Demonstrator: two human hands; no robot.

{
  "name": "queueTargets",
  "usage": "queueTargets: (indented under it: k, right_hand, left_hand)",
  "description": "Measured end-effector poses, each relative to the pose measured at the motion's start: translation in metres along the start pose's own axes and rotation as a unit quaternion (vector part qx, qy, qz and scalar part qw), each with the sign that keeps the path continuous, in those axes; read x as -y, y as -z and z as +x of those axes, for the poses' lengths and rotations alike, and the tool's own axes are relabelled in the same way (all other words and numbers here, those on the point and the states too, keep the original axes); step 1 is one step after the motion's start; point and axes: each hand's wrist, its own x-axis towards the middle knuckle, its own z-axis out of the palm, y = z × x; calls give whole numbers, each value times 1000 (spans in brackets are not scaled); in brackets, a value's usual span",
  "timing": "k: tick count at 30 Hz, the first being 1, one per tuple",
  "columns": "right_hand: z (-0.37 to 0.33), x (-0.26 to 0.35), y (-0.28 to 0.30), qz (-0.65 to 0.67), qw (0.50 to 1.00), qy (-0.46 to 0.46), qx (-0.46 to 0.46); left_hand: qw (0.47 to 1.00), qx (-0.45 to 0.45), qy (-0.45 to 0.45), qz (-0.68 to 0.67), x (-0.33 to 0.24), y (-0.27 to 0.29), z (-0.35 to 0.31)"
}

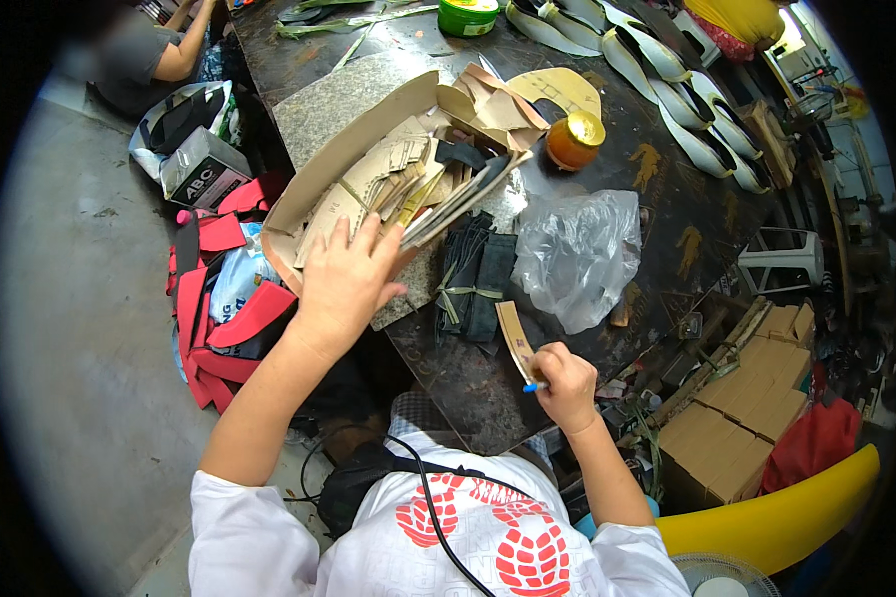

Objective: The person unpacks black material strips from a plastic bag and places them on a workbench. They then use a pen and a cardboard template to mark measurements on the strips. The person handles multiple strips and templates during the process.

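My left hand lies with fingers spread over the near edge of a cardboard box, its fingertips at the pieces inside. Curved cardboard pattern pieces fill that box, packed in a leaning row. Lower right, my right hand is closed around a narrow curved cardboard strip and a pen with a blue end. Between the hands, tied bundles of dark strips sit on the table. A crumpled clear plastic bag is just beyond my right hand.
The dark table also carries an orange jar, a green tub and rows of curved shoe pieces. Red pieces are heaped at the left, cardboard boxes at the right. Two other people are at the far side.
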Motion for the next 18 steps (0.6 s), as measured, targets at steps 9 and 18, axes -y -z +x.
queueTargets:
  k: [9, 18]
  right_hand:
    - [10, 12, 13, 36, 992, -75, 90]
    - [72, -24, 12, -45, 993, -103, -26]
  left_hand:
    - [992, -100, 27, 71, 68, -37, 61]
    - [889, -365, 26, 277, 90, -49, 125]
